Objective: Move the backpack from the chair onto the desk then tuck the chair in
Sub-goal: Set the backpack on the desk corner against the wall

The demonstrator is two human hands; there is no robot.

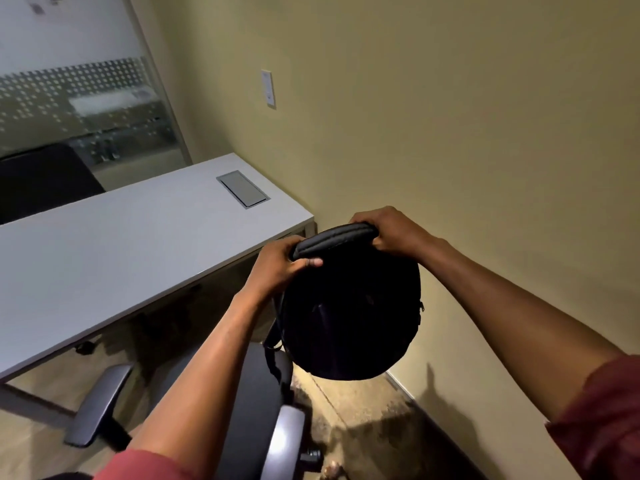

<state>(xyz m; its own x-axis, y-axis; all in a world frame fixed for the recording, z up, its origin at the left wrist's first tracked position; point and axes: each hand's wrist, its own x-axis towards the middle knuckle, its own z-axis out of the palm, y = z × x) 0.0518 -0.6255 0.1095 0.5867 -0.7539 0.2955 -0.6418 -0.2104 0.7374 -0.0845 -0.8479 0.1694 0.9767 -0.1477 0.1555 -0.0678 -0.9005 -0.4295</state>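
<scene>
A black backpack hangs in the air, lifted by its padded top handle. My left hand grips the left end of the handle and my right hand grips the right end. The bag is just off the right end of the white desk, slightly below its top, and above the chair. The dark office chair stands below my arms, pulled out from the desk, with one grey armrest at the left and another at the right. Straps dangle from the bag toward the chair seat.
A beige wall closes the right side, close to the backpack. A grey cable hatch is set into the desk top near its far right corner. Another dark chair sits behind the desk by a frosted glass partition.
</scene>
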